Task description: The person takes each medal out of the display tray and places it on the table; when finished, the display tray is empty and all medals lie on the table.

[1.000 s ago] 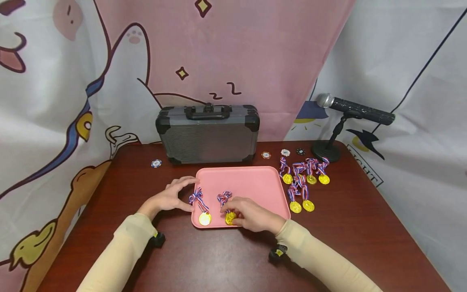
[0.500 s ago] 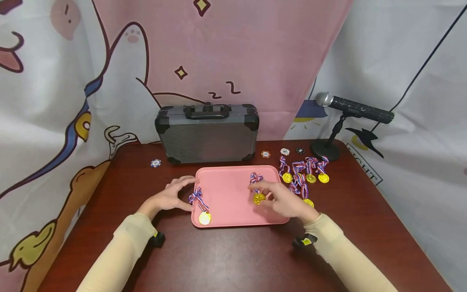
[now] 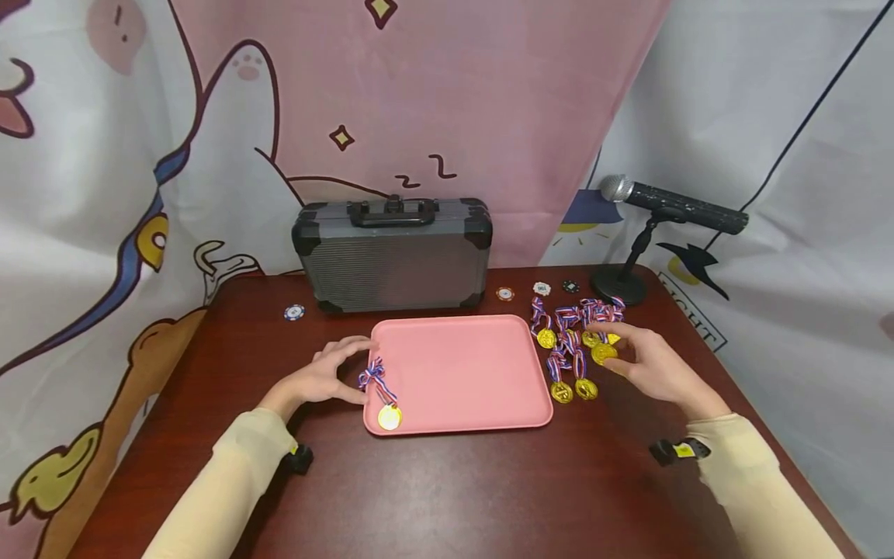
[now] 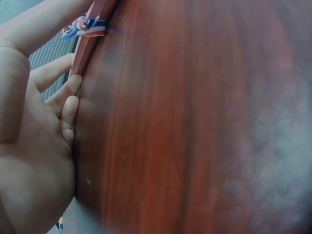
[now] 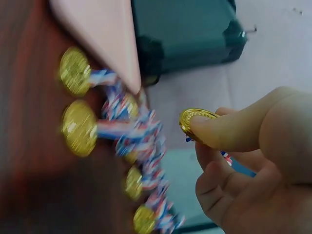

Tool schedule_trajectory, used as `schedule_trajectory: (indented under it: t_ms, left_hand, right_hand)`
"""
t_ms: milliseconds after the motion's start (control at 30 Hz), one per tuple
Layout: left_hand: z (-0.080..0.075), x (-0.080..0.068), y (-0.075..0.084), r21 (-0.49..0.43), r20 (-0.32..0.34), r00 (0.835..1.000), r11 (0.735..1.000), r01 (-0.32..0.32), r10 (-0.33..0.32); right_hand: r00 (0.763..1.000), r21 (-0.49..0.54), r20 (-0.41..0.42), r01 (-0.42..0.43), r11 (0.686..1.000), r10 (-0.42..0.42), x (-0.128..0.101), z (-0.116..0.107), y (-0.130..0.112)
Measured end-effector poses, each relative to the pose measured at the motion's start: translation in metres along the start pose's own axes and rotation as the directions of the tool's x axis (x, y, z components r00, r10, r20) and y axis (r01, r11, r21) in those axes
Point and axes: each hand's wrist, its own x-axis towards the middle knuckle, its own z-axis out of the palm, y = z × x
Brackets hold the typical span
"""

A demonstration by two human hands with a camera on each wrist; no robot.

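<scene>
The right hand (image 3: 653,366) has a gold medal (image 3: 603,353) pinched by its rim between thumb and forefinger, the other fingers curled loosely under; the wrist view shows the thumb pad (image 5: 229,134) lying across the disc (image 5: 195,119) with a bit of striped ribbon trailing behind the fingers. To my eye the thing to get right here is the ribbon: a grip on the coin's edge alone leaves the ribbon dangling, and it could snag its neighbours, so a straight lift with the ribbon clear would serve best. That medal hangs just above the pile of medals (image 3: 569,349), which lies on the surface at the hand's nine o'clock, ribbons tangled together, gold discs toward the near side. Further out at nine o'clock sits the pink tray (image 3: 482,373), just beside the pile. One medal (image 3: 388,417) lies in the tray at its near left corner, its ribbon (image 3: 373,373) running up along the left rim. The left hand (image 3: 324,376) rests at that rim, fingers fairly straight and spread, holding nothing, fingertips against the tray's edge near the ribbon; the left wrist view shows the fingers (image 4: 66,97) laid along the tray edge. Beyond the tray, at twelve o'clock, stands a grey case (image 3: 393,252), with chips (image 3: 541,289) and a microphone (image 3: 670,206) off to the right.
</scene>
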Motion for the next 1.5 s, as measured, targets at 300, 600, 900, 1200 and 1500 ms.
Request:
schedule_trajectory:
  t_ms: [300,600,900,1200,1500]
  left_hand:
    - [-0.001,0.0,0.0,-0.011,0.011,1.0,1.0,0.005,-0.005]
    - [0.0,0.001,-0.002,-0.017,0.001,1.0,1.0,-0.008,0.008]
    - [-0.001,0.002,-0.002,-0.017,0.004,1.0,1.0,-0.014,0.014]
    - [-0.002,0.001,0.0,-0.016,0.006,1.0,1.0,-0.017,0.017]
    - [-0.001,0.0,-0.002,-0.008,0.009,1.0,1.0,-0.009,0.009]
  right_hand:
    - [0.991,-0.074,0.128,-0.02,0.997,0.03,-0.021,0.018,0.034]
    - [0.994,-0.175,0.112,0.01,0.985,0.01,-0.022,0.023,0.036]
    - [0.996,-0.194,0.094,0.022,0.981,-0.004,-0.022,0.025,0.036]
    - [0.998,-0.29,0.061,-0.014,0.957,0.034,-0.021,0.016,0.019]
    - [0.98,-0.111,0.004,0.196,0.974,-0.197,0.014,0.049,-0.038]
